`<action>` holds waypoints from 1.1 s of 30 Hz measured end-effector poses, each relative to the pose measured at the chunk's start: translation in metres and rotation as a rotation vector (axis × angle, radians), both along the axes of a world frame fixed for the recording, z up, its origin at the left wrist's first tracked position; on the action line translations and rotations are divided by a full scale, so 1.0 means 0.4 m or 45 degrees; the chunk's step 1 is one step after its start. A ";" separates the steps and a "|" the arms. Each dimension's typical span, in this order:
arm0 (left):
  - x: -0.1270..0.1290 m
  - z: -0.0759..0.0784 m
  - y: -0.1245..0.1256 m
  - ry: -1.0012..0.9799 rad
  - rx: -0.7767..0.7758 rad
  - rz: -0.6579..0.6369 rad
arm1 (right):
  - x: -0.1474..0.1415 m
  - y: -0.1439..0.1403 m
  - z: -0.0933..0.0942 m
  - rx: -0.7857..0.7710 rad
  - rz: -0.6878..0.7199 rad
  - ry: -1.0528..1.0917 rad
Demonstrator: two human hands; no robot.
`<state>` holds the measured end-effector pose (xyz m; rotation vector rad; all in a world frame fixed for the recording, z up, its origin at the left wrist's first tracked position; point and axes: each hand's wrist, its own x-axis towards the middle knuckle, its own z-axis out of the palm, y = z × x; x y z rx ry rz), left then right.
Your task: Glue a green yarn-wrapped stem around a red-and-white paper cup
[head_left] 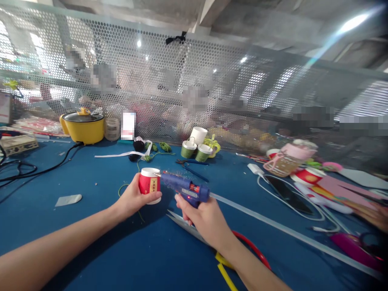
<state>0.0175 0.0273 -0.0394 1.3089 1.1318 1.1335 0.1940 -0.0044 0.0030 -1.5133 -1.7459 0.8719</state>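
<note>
My left hand (131,200) grips a red paper cup (149,185) with a white rim, held upside down above the blue table (91,242). In my right hand (203,216) is a blue glue gun (185,188), its nozzle touching the cup near the top edge. A long clear glue stick (273,226) trails from the back of the gun to the right across the table.
A yellow electric pot (83,126) stands at the back left with black cables (36,169). Green and white cups (197,146) sit mid-back. Scissors (190,163), a phone with a white cable (287,194), pink craft pieces (342,190), red and yellow strips (242,250). A perforated metal screen (212,81) closes the back.
</note>
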 end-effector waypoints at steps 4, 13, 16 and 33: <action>-0.001 0.000 -0.001 -0.007 -0.006 -0.004 | 0.002 0.001 0.005 -0.016 -0.019 0.010; -0.002 -0.002 -0.001 0.009 0.006 -0.023 | 0.003 -0.007 0.005 0.021 -0.029 0.008; -0.002 -0.005 0.000 0.008 0.009 -0.028 | -0.001 -0.010 0.000 -0.006 -0.025 0.012; -0.006 -0.007 -0.002 -0.027 0.015 -0.038 | 0.008 -0.005 0.002 0.087 -0.026 -0.088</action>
